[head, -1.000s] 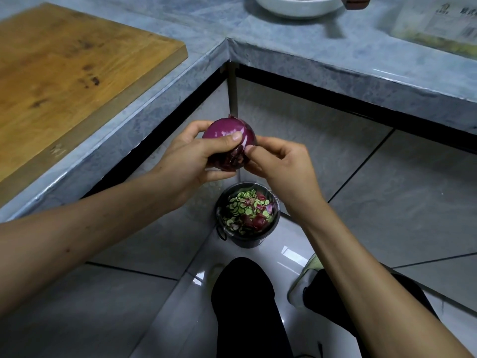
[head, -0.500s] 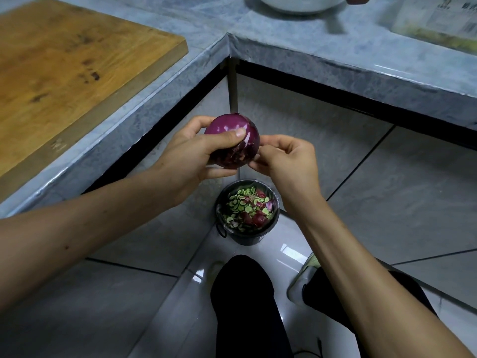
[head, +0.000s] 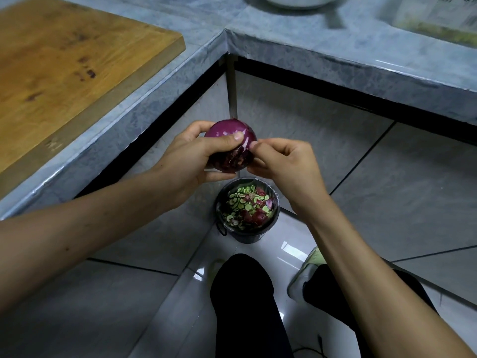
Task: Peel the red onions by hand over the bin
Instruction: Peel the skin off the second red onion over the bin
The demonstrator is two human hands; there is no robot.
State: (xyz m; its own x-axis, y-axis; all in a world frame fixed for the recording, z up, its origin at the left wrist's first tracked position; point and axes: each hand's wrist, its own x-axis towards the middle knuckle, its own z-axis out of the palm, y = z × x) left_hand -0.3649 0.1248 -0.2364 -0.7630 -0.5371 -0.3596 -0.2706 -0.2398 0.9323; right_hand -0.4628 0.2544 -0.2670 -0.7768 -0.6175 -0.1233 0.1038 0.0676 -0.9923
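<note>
Two hands up | left hand [head: 189, 161] wraps red onion [head: 231, 146] | right hand [head: 286, 164] pinches its skin | bin [head: 247, 211] below on floor

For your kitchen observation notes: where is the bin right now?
In the head view the bin stands on the tiled floor, centre frame, below the red onion and just beyond the person's knees.

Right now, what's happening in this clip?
A person is peeling a red onion by hand. The left hand grips the onion, thumb across its top, while the right hand pinches at the skin on its right side. The onion is held above a small dark bin on the floor, which already holds green and purple scraps. A wooden cutting board lies on the counter.
</note>
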